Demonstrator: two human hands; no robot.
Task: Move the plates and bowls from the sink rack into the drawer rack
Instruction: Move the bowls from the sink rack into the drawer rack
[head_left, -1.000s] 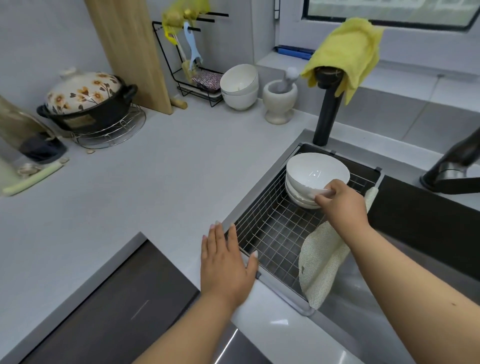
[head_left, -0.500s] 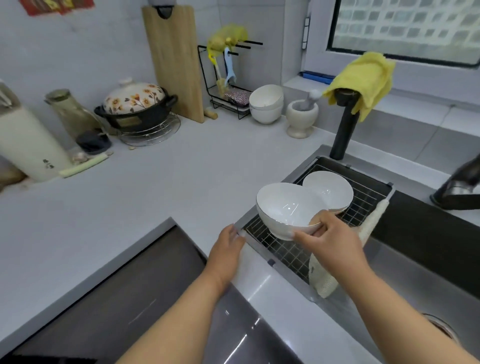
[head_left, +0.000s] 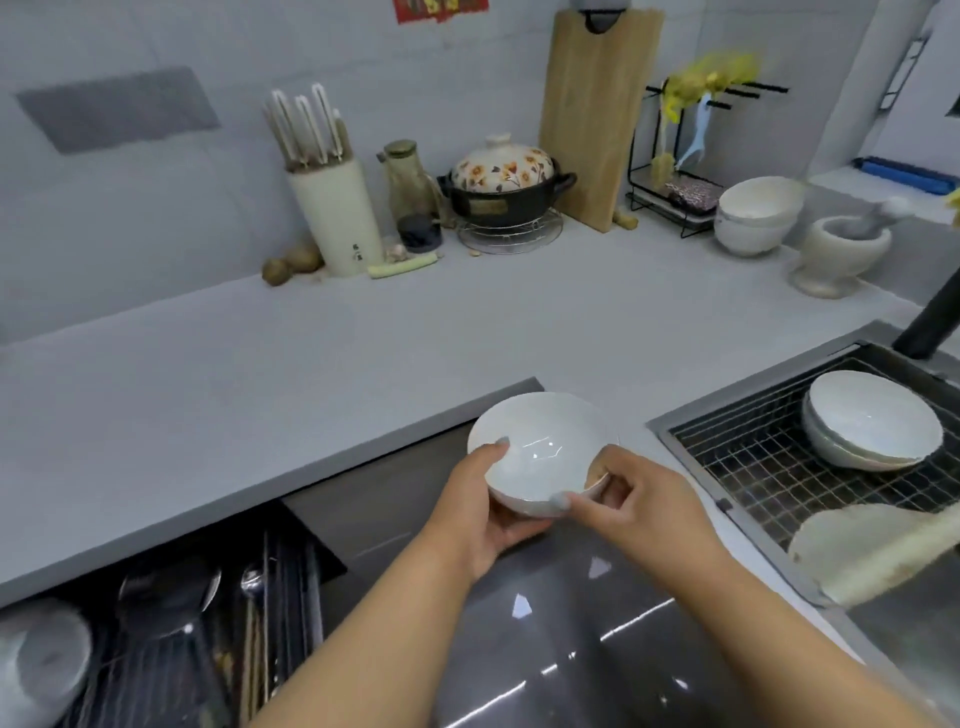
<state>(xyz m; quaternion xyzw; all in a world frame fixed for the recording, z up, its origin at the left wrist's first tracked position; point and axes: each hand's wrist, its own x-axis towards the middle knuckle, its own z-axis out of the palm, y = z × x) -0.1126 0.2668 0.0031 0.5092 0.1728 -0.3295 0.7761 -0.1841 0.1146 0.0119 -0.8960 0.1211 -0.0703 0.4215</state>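
A white bowl is held in front of me above the dark cabinet front, left of the sink. My left hand grips it from below with the thumb over the rim. My right hand pinches its right rim. A stack of white bowls still sits on the wire sink rack at the right. The open drawer rack lies at the lower left, with a pale bowl and some ladles and cutlery in it.
A pale cloth hangs over the sink rack's near edge. At the back of the grey counter stand a knife block, a flowered pot, a cutting board, stacked bowls and a mortar.
The bowl left the sink rack stack and travelled left. My left hand came off the counter edge and took hold of it. The view turned left, showing the open drawer.
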